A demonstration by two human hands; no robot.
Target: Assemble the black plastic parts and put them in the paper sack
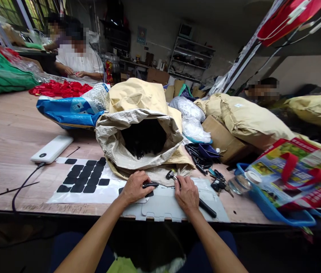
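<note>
My left hand (135, 186) is closed around a short black pen-like piece (151, 184), whose end sticks out to the right. My right hand (187, 193) grips a small hammer (208, 208); its metal head shows beyond the fingers and the black handle runs out below the palm. Both hands rest low over a grey sheet (160, 209) at the table's front edge. Just behind them lies a large paper sack (109, 136), its mouth facing me, with dark pieces inside. Left of my left hand, several black rounded squares (83, 178) lie on white backing sheets.
A white power bank (52, 149) with a cable lies at left. Black parts (198, 157), keys (220, 182) and a clear jar (240, 184) are at right, beside a blue basket (288, 217) holding a colourful bag (293, 170). People sit behind the table.
</note>
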